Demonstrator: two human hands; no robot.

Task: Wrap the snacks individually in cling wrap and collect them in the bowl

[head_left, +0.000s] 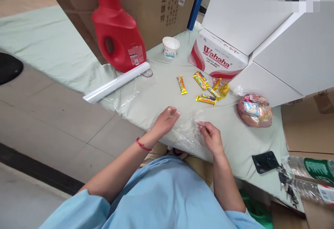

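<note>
A sheet of clear plastic wrap lies crumpled on the pale green cloth near the front edge. My left hand rests on its left part with fingers curled on the film. Pinching its right edge is my right hand. The film stretches back to a white roll of wrap. Several yellow candy bars lie scattered just beyond my hands.
A red detergent jug stands before a big cardboard box. A paper cup, a Wahaha carton, white boxes, a wrapped snack bundle, a black phone, keys and plastic bottles are around.
</note>
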